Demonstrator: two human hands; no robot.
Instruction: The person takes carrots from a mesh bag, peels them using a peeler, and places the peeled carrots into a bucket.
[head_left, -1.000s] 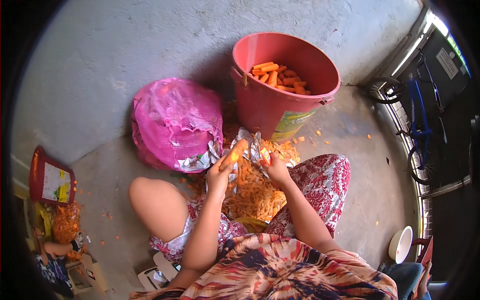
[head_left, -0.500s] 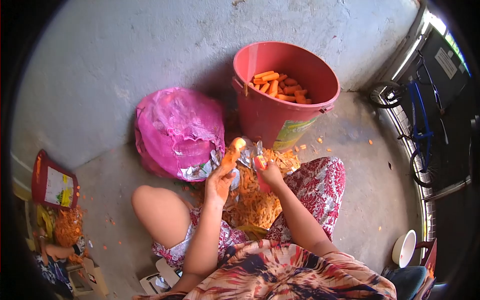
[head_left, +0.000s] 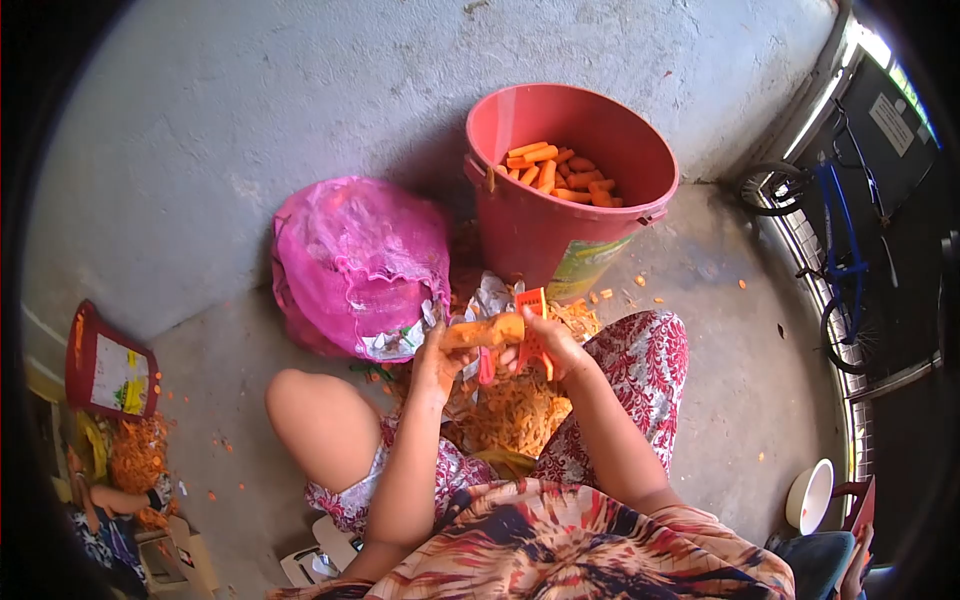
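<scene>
My left hand (head_left: 432,370) is wrapped round one end of a thick carrot (head_left: 484,332), which lies almost level. In my right hand (head_left: 558,344) is a red-orange peeler (head_left: 531,303), held upright against the carrot's right end. A red strip (head_left: 487,366) shows under the carrot; I cannot make out whether it belongs to the peeler. Between my legs, below both hands, lies a heap of carrot peelings (head_left: 512,415).
A large red bin (head_left: 560,235) with carrots (head_left: 550,172) stands ahead by the wall. Left of it sits a pink mesh sack (head_left: 350,270). Another person's arm (head_left: 118,502) works at far left beside a red bucket (head_left: 108,365). A white bowl (head_left: 808,497) and bicycle (head_left: 840,250) are right.
The carrot has swung from tilted upright to nearly level, pointing right. My right hand has turned the peeler upright and brought it to the carrot's end.
</scene>
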